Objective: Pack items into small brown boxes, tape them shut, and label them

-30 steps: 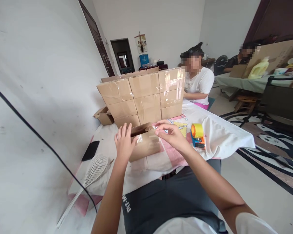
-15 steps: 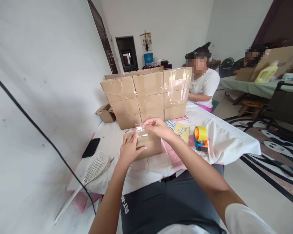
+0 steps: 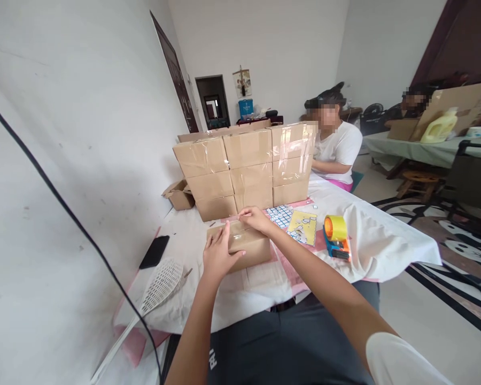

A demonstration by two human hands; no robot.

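Observation:
A small closed cardboard box [image 3: 256, 254] lies on the table in front of me, with a shiny strip of clear packing tape [image 3: 237, 236] on its top. My left hand [image 3: 218, 255] rests on the box's left part, its fingers stretched and thumb spread over the near side. At the far edge of the box, my right hand [image 3: 255, 219] is closed in a pinch on the end of the tape. Only a glint of that end shows by the fingertips. To the right, a tape dispenser [image 3: 337, 248] carries a yellow roll.
Stacked taped boxes [image 3: 250, 171] form a wall behind the work. Patterned cards [image 3: 303, 227] lie right of the box. A black phone [image 3: 154, 251] and a white netted racket [image 3: 163, 283] are at left. Across the table sits a person [image 3: 339, 144]; a black cable [image 3: 76, 224] hangs at left.
My right hand has lowered the raised tape end toward the far edge of the box. My left hand stays on the box. The whole view has shifted slightly.

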